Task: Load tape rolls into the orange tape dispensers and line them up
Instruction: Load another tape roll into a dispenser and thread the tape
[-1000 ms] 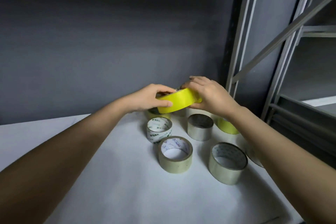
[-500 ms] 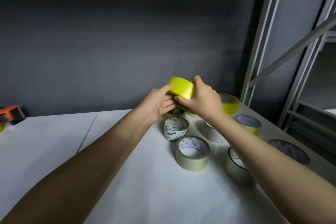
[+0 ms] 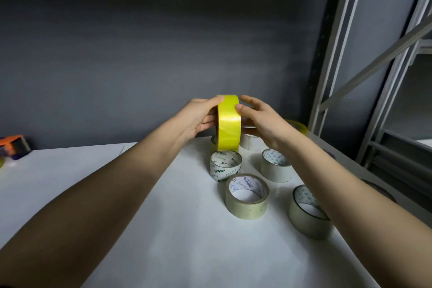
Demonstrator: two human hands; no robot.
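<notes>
— Fingers (image 3: 210,121) of the left hand (image 3: 196,117) are seen curled round the near-left side of the yellow tape roll (image 3: 228,121), with the thumb laid over its top edge. How is the right hand placed?

— The right hand (image 3: 264,121) is held against the roll's other side, its fingers only loosely bent and its thumb tip pressed on the yellow band; a firm grip cannot be confirmed there. The roll is held on edge, raised above the white bench (image 3: 163,229).

— What is found below the yellow tape roll?

— A printed clear roll (image 3: 225,166) is set directly beneath it, and a beige roll (image 3: 246,196) lies nearer than that. A white roll (image 3: 275,168) is placed below and to the right, with another clear roll (image 3: 308,211) nearer still, partly covered by the right forearm. A second yellow roll (image 3: 298,126) is glimpsed to the right behind the right hand.

— And the orange tape dispenser (image 3: 14,146)?

— It is seen far to the left of the yellow tape roll, at the bench's back edge by the dark wall (image 3: 152,54).
</notes>
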